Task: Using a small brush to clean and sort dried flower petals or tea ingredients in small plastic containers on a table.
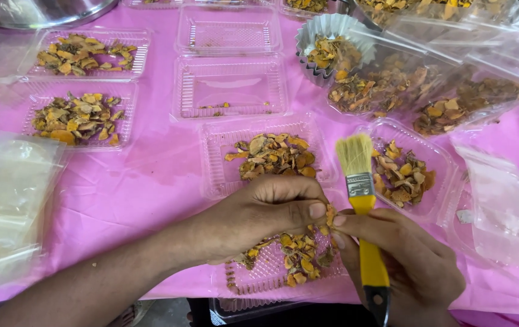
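Over a tray (253, 284), the left hand (259, 215) pinches a dried slice (330, 215) while the right hand (405, 266) grips a brush (363, 206).

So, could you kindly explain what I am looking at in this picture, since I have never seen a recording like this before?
There is no machine here: one camera worn on a person's head looks down at their two bare hands. The left hand and the right hand meet over a clear plastic tray of dried orange-brown slices, pinching one slice between the fingertips. The right hand also grips a paintbrush with a yellow handle, bristles pointing up. A pink table cover holds more clear trays, some filled, some nearly bare. A fluted cup and filled bags lie at upper right, flat clear bags at left.
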